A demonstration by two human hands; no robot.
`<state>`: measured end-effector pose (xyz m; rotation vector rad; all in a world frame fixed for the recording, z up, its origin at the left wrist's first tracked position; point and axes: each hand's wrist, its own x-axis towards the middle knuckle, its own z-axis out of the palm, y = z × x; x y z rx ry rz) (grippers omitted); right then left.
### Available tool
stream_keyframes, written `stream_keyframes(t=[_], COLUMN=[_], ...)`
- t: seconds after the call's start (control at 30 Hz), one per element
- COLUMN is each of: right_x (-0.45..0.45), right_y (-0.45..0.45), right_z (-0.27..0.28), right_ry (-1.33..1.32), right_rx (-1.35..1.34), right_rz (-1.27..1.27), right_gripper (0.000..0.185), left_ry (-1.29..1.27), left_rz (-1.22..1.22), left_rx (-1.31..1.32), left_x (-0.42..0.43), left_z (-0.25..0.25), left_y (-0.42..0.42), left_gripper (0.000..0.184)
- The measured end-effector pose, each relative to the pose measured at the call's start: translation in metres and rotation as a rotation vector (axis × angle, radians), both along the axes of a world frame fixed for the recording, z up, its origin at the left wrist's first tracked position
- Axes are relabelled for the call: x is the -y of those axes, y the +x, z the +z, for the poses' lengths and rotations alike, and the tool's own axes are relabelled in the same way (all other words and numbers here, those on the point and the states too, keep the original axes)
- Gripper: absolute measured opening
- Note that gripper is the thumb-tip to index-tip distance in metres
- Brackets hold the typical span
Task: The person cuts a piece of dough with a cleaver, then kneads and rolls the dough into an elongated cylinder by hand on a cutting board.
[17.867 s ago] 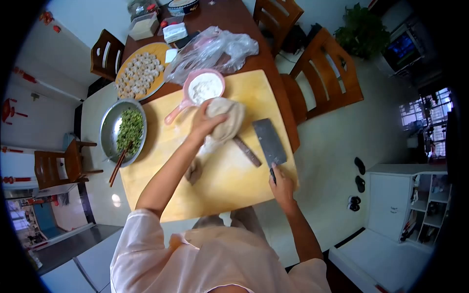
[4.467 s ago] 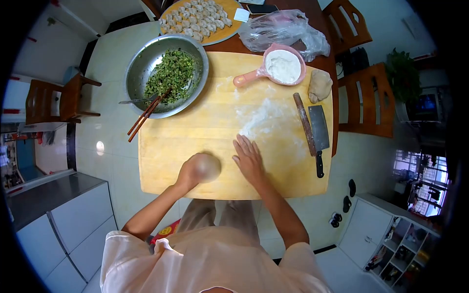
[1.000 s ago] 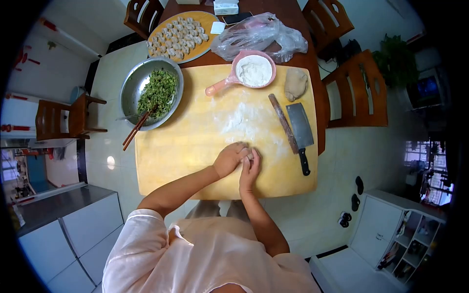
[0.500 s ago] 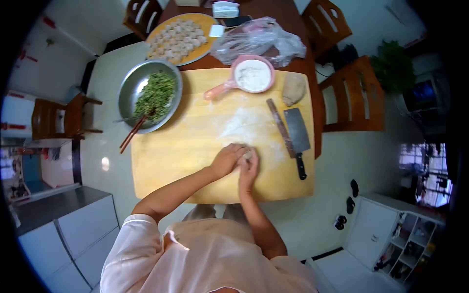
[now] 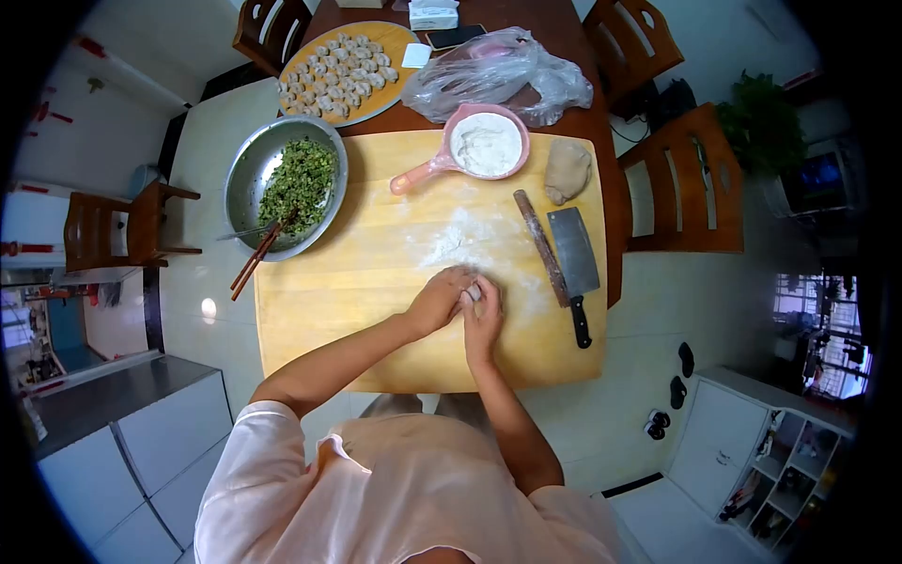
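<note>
Both of my hands are close together over the front middle of the wooden board. My left hand and my right hand are closed round a small pale piece of dough, mostly hidden by the fingers. Just beyond them lies a patch of white flour. To their right are a floury rolling pin and a cleaver with a black handle. A larger lump of dough rests at the board's far right corner.
A pink ladle-shaped scoop of flour sits at the board's back. At the left, a metal bowl holds chopped green filling and chopsticks. Behind stand a yellow tray of dumplings and a plastic bag.
My fingers have shifted round the dough, and my right hand has turned slightly, showing more of the piece. The things on the board have stayed in place.
</note>
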<state>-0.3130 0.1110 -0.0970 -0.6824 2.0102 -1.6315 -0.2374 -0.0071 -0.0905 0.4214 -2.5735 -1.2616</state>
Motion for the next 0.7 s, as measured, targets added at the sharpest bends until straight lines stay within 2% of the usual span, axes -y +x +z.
stream_keyframes(t=[0.07, 0.17, 0.27, 0.3, 0.37, 0.4, 0.43, 0.5, 0.53, 0.6, 0.7], right_x=[-0.001, 0.009, 0.013, 0.018, 0.01, 0.002, 0.0, -0.018, -0.006, 0.012, 0.027], right_y=[0.015, 0.014, -0.011, -0.016, -0.042, -0.048, -0.052, -0.049, -0.038, -0.028, -0.022], right_z=[-0.027, -0.028, -0.044, -0.049, -0.04, -0.017, -0.012, -0.004, 0.009, -0.003, -0.02], right_ry=[-0.029, -0.056, 0.059, -0.044, 0.031, 0.07, 0.114, 0.231, 0.163, 0.214, 0.201], right_rx=[-0.029, 0.064, 0.001, 0.008, 0.221, 0.26, 0.121, -0.142, -0.203, -0.302, -0.318], right_rz=[-0.061, -0.134, -0.09, -0.127, -0.062, -0.083, -0.069, -0.034, -0.069, -0.07, -0.123], right_gripper=[0.043, 0.041, 0.041, 0.036, 0.031, 0.024, 0.022, 0.018, 0.018, 0.02, 0.023], left_ry=[-0.222, -0.329, -0.408, -0.356, -0.26, -0.189, -0.11, -0.089, -0.048, 0.032, 0.082], left_rz=[0.002, -0.108, -0.187, -0.113, 0.02, 0.041, -0.006, -0.106, -0.037, 0.099, 0.458], left_rx=[-0.113, -0.082, 0.021, 0.083, 0.189, 0.171, 0.094, 0.038, 0.096, 0.218, 0.069], left_x=[0.003, 0.021, 0.036, 0.028, 0.015, 0.001, -0.009, -0.028, -0.031, -0.037, -0.047], left_z=[-0.005, -0.01, -0.017, -0.016, -0.007, -0.009, 0.009, -0.009, -0.007, -0.004, 0.001], left_y=[0.004, -0.012, -0.034, -0.037, -0.051, -0.05, -0.042, -0.027, -0.025, -0.021, 0.016], left_gripper=[0.043, 0.039, 0.037, 0.036, 0.035, 0.031, 0.032, 0.035, 0.039, 0.046, 0.048])
